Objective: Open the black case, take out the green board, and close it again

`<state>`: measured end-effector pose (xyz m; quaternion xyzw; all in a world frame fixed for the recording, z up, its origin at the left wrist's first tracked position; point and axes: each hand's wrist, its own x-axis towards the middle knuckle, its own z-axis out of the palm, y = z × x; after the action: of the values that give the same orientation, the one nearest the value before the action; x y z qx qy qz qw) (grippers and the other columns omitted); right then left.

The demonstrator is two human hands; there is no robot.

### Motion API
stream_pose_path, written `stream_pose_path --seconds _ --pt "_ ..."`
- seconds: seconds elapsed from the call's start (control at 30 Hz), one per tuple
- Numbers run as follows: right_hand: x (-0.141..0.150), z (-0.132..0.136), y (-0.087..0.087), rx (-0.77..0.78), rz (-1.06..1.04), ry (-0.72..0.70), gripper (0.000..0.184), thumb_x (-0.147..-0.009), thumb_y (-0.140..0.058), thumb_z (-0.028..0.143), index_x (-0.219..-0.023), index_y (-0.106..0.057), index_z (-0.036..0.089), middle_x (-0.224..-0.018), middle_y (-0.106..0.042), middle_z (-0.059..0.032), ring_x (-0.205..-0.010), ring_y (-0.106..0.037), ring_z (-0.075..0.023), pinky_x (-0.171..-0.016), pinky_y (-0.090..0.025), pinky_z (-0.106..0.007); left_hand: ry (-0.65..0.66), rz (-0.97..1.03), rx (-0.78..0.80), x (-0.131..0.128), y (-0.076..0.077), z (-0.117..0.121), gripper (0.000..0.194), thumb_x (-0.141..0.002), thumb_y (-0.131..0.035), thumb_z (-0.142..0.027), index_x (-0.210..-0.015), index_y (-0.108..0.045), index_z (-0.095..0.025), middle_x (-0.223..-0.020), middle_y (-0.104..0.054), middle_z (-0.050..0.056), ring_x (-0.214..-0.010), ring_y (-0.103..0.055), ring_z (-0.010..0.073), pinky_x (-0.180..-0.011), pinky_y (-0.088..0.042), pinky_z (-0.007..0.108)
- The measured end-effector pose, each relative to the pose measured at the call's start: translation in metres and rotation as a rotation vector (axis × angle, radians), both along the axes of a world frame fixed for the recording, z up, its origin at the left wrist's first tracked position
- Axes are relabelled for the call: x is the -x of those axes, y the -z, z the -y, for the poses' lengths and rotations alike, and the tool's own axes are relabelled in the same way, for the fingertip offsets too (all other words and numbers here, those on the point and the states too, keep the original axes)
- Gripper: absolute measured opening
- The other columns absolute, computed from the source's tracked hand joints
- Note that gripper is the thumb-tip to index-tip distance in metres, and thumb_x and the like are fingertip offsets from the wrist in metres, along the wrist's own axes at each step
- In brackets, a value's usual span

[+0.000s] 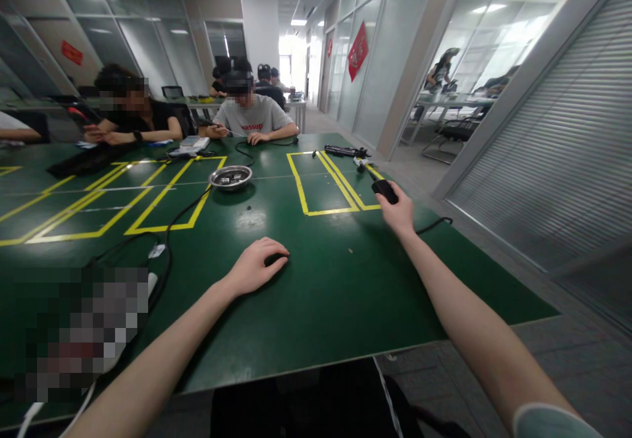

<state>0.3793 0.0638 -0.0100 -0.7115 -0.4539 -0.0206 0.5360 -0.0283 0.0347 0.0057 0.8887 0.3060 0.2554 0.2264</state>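
Observation:
My left hand (254, 265) rests on the green table (316, 293) with its fingers curled over a small dark object (275, 259) that I cannot name. My right hand (399, 214) reaches toward the table's right edge and grips a black handle-like tool (384, 190) that points away from me. A black cable (433, 224) runs off the right edge just beside that hand. Yellow tape rectangles (323, 184) mark the table top ahead of both hands.
A metal bowl (230, 177) with small parts sits mid-table, a black cable (170, 240) curving left of it. Another black tool (345, 151) lies at the far right corner. Two people sit across the table. Glass partitions and a corridor lie to the right.

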Motion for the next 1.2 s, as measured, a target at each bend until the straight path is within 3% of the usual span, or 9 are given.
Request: stream_pose_path --seconds 0.13,0.33,0.53,0.67,0.8,0.93,1.07,1.2 --pt "0.003 0.001 0.007 0.275 0.079 0.000 0.053 -0.081 -0.067 0.035 -0.131 -0.071 0.018 -0.123 -0.074 -0.0173 -0.116 -0.068 -0.0378 -0.105 -0.051 -0.053 0.003 0.011 0.011 0.001 0.000 0.000 0.020 -0.098 -0.059 -0.033 -0.100 -0.077 -0.023 -0.108 -0.078 0.007 -0.107 -0.068 0.0257 -0.101 -0.054 0.043" --pt "0.004 -0.003 0.001 0.466 0.198 0.090 0.056 -0.090 -0.064 0.035 -0.143 -0.061 0.019 -0.124 -0.071 -0.0201 -0.113 -0.068 -0.0386 -0.100 -0.051 -0.051 0.017 0.016 -0.006 0.000 0.002 -0.001 0.017 -0.097 -0.061 -0.029 -0.100 -0.077 -0.023 -0.109 -0.078 0.007 -0.106 -0.069 0.0248 -0.101 -0.054 0.042" --pt "0.001 -0.015 0.001 0.634 0.334 0.156 0.059 -0.098 -0.054 0.044 -0.150 -0.051 0.017 -0.138 -0.056 -0.0247 -0.115 -0.067 -0.0407 -0.095 -0.052 -0.052 0.048 0.025 -0.052 0.001 0.006 -0.003 0.015 -0.098 -0.061 -0.026 -0.100 -0.076 -0.022 -0.108 -0.078 0.006 -0.105 -0.069 0.0230 -0.099 -0.055 0.040" --pt "-0.015 -0.021 0.010 0.635 0.339 0.093 0.057 -0.095 -0.057 0.046 -0.144 -0.058 0.016 -0.142 -0.052 -0.0227 -0.115 -0.067 -0.0361 -0.097 -0.053 -0.045 0.057 0.032 -0.073 0.002 0.006 -0.002 0.014 -0.098 -0.062 -0.025 -0.099 -0.075 -0.022 -0.108 -0.077 0.006 -0.104 -0.070 0.0225 -0.098 -0.056 0.040" --pt "-0.028 -0.022 0.017 0.530 0.315 0.059 0.054 -0.092 -0.061 0.041 -0.140 -0.064 0.015 -0.133 -0.062 -0.0194 -0.117 -0.066 -0.0334 -0.100 -0.052 -0.041 0.049 0.039 -0.078 0.002 0.005 -0.002 0.014 -0.098 -0.062 -0.025 -0.099 -0.075 -0.022 -0.107 -0.077 0.005 -0.104 -0.070 0.0224 -0.098 -0.056 0.040" --pt "-0.031 -0.024 0.019 0.383 0.198 0.110 0.047 -0.097 -0.052 0.036 -0.133 -0.068 0.012 -0.126 -0.071 -0.0200 -0.118 -0.066 -0.0337 -0.103 -0.049 -0.043 0.048 0.028 -0.076 0.002 0.005 -0.001 0.013 -0.098 -0.062 -0.024 -0.099 -0.075 -0.022 -0.108 -0.078 0.005 -0.104 -0.070 0.0224 -0.097 -0.056 0.040" --pt "-0.037 -0.026 0.018 0.377 0.118 0.183 0.045 -0.098 -0.043 0.033 -0.124 -0.071 0.009 -0.116 -0.073 -0.0233 -0.110 -0.068 -0.0358 -0.099 -0.050 -0.047 0.050 0.024 -0.076 0.002 0.006 0.000 0.013 -0.098 -0.063 -0.023 -0.099 -0.076 -0.022 -0.109 -0.078 0.006 -0.105 -0.070 0.0224 -0.098 -0.056 0.040" --pt "-0.042 -0.025 0.018 0.381 0.073 0.206 0.047 -0.097 -0.045 0.031 -0.134 -0.063 0.010 -0.106 -0.074 -0.0184 -0.094 -0.071 -0.0306 -0.094 -0.052 -0.044 0.058 0.022 -0.079 0.002 0.007 -0.001 0.013 -0.098 -0.063 -0.023 -0.099 -0.075 -0.022 -0.109 -0.078 0.006 -0.106 -0.070 0.0224 -0.098 -0.056 0.040"
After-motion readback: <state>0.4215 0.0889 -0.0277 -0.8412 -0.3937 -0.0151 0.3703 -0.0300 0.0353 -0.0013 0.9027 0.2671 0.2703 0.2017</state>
